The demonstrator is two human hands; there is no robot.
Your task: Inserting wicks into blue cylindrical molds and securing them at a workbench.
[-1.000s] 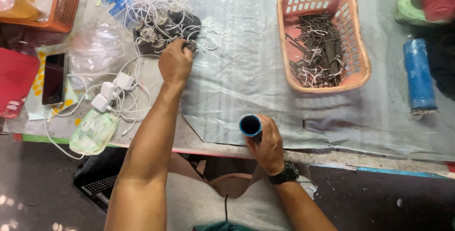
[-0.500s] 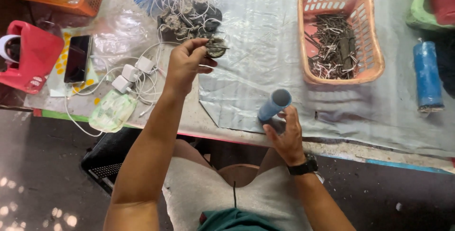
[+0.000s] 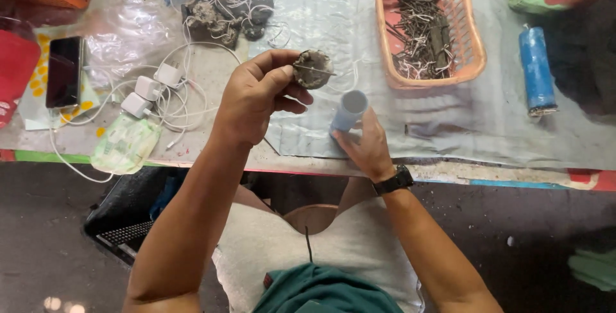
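My left hand (image 3: 256, 98) holds a round grey-brown dirty disc (image 3: 312, 69) with thin white string trailing from it, lifted above the table near its front edge. My right hand (image 3: 366, 146) grips the lower end of a light blue tube (image 3: 348, 111), which stands tilted on the grey plastic sheet (image 3: 346, 24) just right of the disc. A pile of similar dark discs tangled in white string (image 3: 224, 5) lies at the back left. I wear a black watch on my right wrist.
An orange basket (image 3: 471, 37) with several dark sticks sits at the back right. A blue cylinder (image 3: 536, 72) lies further right. White chargers and cables (image 3: 151, 88), a phone (image 3: 64, 72), a green pouch (image 3: 125, 146) and a red object (image 3: 16, 62) lie left.
My left hand picked a disc out of the pile and brought it toward me, next to the tube. My right hand tipped the blue tube from upright to tilted.
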